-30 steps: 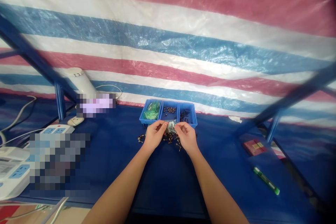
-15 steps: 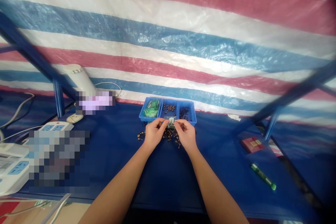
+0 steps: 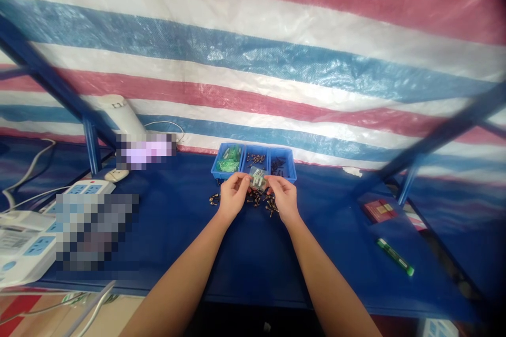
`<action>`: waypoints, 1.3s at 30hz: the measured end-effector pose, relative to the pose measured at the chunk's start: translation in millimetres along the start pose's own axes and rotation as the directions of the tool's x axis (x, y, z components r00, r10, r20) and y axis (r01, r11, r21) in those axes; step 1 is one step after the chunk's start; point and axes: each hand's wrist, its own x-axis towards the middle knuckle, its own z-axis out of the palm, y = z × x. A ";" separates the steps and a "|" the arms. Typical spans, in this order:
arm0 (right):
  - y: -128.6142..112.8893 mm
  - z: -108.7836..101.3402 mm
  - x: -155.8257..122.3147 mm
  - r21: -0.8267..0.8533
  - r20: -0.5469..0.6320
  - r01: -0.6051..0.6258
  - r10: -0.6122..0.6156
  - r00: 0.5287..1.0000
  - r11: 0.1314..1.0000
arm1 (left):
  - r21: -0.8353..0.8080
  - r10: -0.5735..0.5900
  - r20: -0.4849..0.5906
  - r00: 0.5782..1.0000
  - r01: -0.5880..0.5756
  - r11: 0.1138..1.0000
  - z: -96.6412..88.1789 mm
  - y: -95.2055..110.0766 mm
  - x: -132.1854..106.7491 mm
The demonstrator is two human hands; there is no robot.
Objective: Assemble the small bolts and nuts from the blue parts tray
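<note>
Between my two hands is a small clear plastic bag (image 3: pixel 258 178) with pale, light-coloured pieces in it. My left hand (image 3: pixel 234 193) pinches its left edge, and my right hand (image 3: pixel 283 196) pinches the right edge. Right behind stands a row of blue bins: the left bin (image 3: pixel 215 167) holds green packets, the middle bin (image 3: pixel 256 151) brassy screws, the right bin (image 3: pixel 290 157) dark screws. Under and around my fingers, a loose pile of dark and brassy screws (image 3: pixel 271 205) lies on the blue tabletop (image 3: pixel 249 268); my hands hide part of it.
On the left are a white power strip (image 3: pixel 35 247), cables and a white cylindrical object (image 3: pixel 124 116). A red box (image 3: pixel 380 210) and a green tube-like item (image 3: pixel 395 257) lie on the right. Blue metal frame bars (image 3: pixel 91 145) rise at both sides before a striped tarp (image 3: pixel 253 52).
The bag has tilted and shows more of its face between my fingers. My hands have moved slightly apart and remain at its edges. The camera view has shifted a little.
</note>
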 end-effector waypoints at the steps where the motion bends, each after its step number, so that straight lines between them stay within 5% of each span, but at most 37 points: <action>1: 0.1 0.5 -0.2 -0.005 -0.002 0.001 -0.001 1.000 1.000 | -0.003 -0.006 -0.013 1.000 0.006 1.000 1.0 -0.4 0.2; 8: 0.0 -0.7 2.9 -0.043 -0.104 0.111 -0.115 0.988 0.993 | -0.062 -0.058 0.047 0.997 0.061 0.996 5.7 -1.4 2.2; 16: 0.1 -1.8 4.0 0.080 -0.005 -0.012 0.012 1.000 0.997 | -0.032 -0.071 -0.004 0.997 0.071 0.997 5.2 -1.9 4.4; 23: 3.9 0.3 3.9 0.068 -0.007 -0.021 0.022 1.000 0.997 | -0.134 -0.211 0.004 0.978 0.209 0.969 4.6 -5.9 9.9; 39: 5.0 0.3 3.4 -0.082 -0.032 0.036 -0.039 0.999 0.996 | 0.200 0.013 -0.029 0.999 -0.007 0.980 4.8 -0.1 2.4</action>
